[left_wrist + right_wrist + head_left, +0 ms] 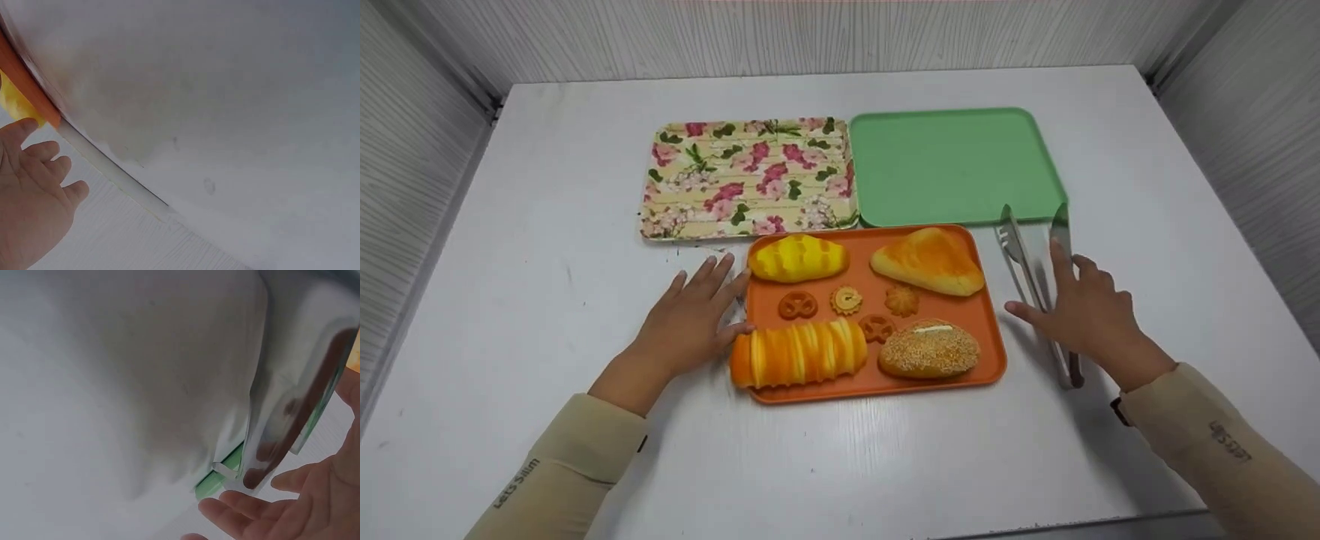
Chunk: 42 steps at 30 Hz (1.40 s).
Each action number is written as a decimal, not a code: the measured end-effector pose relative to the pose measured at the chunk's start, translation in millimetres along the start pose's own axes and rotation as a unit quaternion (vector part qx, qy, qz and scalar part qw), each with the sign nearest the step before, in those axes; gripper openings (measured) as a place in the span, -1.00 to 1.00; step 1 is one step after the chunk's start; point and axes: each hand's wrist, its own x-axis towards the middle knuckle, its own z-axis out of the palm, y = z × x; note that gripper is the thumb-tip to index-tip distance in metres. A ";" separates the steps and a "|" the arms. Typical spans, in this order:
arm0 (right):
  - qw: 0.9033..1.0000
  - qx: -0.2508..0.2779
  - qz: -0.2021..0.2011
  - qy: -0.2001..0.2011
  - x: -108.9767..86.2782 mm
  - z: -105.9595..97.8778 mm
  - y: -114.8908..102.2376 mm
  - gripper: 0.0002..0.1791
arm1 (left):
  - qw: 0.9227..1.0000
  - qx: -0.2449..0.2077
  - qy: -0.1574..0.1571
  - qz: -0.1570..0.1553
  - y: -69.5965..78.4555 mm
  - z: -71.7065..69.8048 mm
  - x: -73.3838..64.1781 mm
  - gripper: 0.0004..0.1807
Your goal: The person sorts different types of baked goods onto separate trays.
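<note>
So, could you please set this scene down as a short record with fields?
Left hand: at the left edge of the orange tray
Right hand: over the metal tongs; no firm grip visible
Tongs position: arms apart, right of the orange tray
On orange tray: yellow bread, triangular bread, striped roll, seeded bun, four small biscuits
Beyond orange tray: floral tray at left, green tray at right

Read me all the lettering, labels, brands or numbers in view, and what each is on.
"Lets Slim", slightly blurred: on the left sleeve.
"Lets Slim", also blurred: on the right sleeve.
Floral tray: faint lines of possible print, too small to read.
No numbers or other labels are readable.
</note>
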 end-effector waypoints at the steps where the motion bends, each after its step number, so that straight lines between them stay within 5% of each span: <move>1: 1.000 0.003 0.001 -0.002 0.1 0.8 0.0 0.28 | 1.000 0.001 -0.001 0.002 -0.1 0.3 -0.1 -0.17; 26: 0.997 0.077 0.012 0.027 0.5 12.3 5.9 0.29 | 0.998 -0.048 -0.020 0.043 -4.2 9.4 0.5 -0.21; 42: 0.991 0.132 0.003 0.040 -0.2 6.7 13.4 -0.05 | 0.996 -0.072 -0.023 0.039 -5.5 14.2 1.3 -0.20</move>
